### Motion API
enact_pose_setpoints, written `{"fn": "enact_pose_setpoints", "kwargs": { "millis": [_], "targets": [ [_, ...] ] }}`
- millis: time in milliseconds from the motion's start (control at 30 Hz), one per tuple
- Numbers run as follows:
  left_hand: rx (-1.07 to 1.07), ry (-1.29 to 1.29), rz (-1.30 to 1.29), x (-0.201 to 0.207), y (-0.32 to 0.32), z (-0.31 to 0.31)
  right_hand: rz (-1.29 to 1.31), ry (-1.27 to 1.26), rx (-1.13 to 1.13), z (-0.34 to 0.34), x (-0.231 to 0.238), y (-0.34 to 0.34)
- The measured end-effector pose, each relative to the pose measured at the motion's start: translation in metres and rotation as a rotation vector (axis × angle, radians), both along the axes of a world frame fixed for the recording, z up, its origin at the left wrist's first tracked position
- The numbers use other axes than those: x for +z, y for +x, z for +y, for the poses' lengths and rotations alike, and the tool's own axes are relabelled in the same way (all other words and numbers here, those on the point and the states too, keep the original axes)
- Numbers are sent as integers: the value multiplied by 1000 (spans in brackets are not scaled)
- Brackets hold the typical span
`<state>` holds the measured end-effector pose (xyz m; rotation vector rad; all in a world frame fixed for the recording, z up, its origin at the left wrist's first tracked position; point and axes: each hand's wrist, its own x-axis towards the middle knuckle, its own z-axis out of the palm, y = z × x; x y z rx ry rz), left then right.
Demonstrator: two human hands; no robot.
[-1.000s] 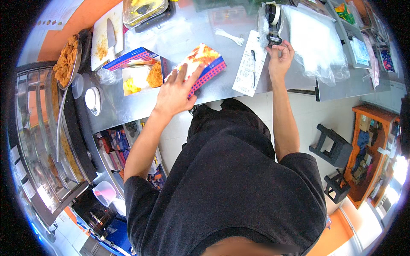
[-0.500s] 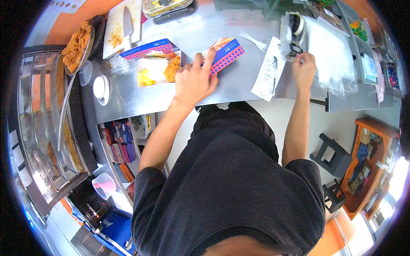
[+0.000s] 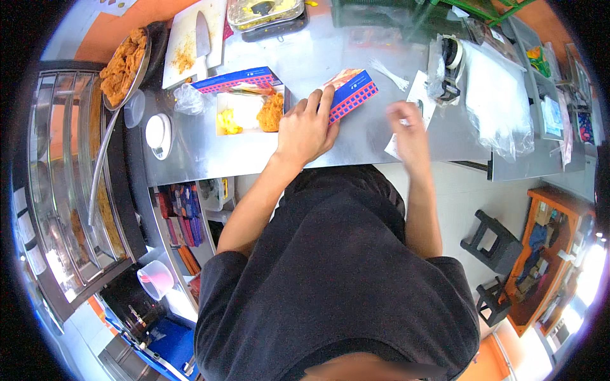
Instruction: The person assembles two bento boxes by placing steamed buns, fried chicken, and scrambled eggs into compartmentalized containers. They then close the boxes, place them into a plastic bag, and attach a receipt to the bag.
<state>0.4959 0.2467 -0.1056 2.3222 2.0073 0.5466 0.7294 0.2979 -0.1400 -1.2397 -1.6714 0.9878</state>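
My left hand [image 3: 308,130] lies over a blue cardboard box part [image 3: 353,95] with a pink checked edge, its fingers bent onto the near end. To its left stands an open food box [image 3: 249,120] with its blue flap [image 3: 238,81] raised at the back. A breaded fried piece [image 3: 271,113] and yellow chunks [image 3: 227,122] sit inside. Over a white printed slip [image 3: 419,95], my right hand [image 3: 410,130] is blurred by motion, thumb and fingers drawn together; anything between them is too small to make out. Farther right stands a black tape dispenser [image 3: 452,66].
Clear plastic bags [image 3: 499,95] lie at the right, white ties [image 3: 387,75] behind the box. A knife [image 3: 202,38] rests on a cutting board [image 3: 178,47] at the back left. Nearby are a bowl of fried pieces [image 3: 124,66], a white scale [image 3: 158,134] and a glass tray [image 3: 265,14].
My right hand has moved left, away from the tape dispenser, to over the slip. The left hand stays on the blue box part. The whole view has shifted slightly.
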Motion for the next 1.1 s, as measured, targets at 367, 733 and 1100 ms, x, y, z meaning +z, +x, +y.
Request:
{"fn": "enact_pose_setpoints", "kwargs": {
  "millis": [367, 733, 1100],
  "targets": [
    [-17, 79, -25, -6, 3, -3, -43, 37, -144, -21, -10, -90],
    [-61, -46, -141, -6, -11, -1, 106, -455, -33, -9, -58, -70],
    [-110, 204, -132, -32, 15, 18, -212, 45, -396, 5, -27, -15]
  ]
}}
